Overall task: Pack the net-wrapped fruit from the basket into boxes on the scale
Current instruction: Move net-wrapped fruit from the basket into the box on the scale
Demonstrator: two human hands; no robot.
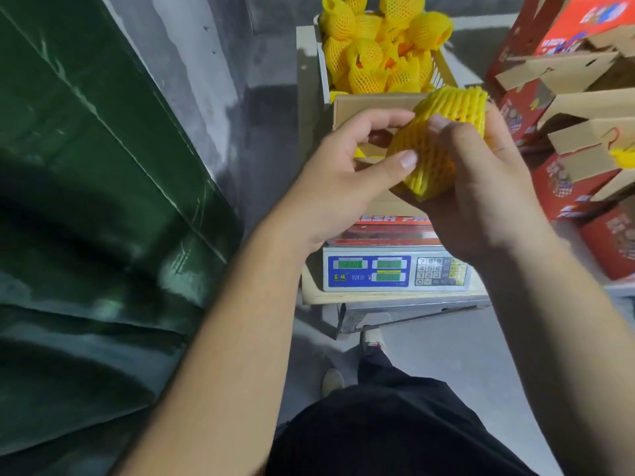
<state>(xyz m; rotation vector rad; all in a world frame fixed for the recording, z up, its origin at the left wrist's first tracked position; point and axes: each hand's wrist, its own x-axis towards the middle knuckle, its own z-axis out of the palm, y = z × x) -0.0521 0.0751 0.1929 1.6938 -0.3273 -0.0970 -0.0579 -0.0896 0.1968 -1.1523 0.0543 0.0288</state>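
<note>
Both hands hold one fruit in a yellow foam net (443,132) above an open cardboard box (357,104) that stands on the scale (395,269). My left hand (350,173) pinches the net's left side between thumb and fingers. My right hand (481,187) grips the fruit from the right and from below. Behind the box, a white basket (321,63) is heaped with several more net-wrapped fruit (378,46). The box's inside is mostly hidden by my hands.
A stack of red printed cartons with open cardboard flaps (577,108) fills the right side. A green tarp-covered mass (103,201) fills the left. The scale rests on a low stand over a grey concrete floor (464,355). My feet show below it.
</note>
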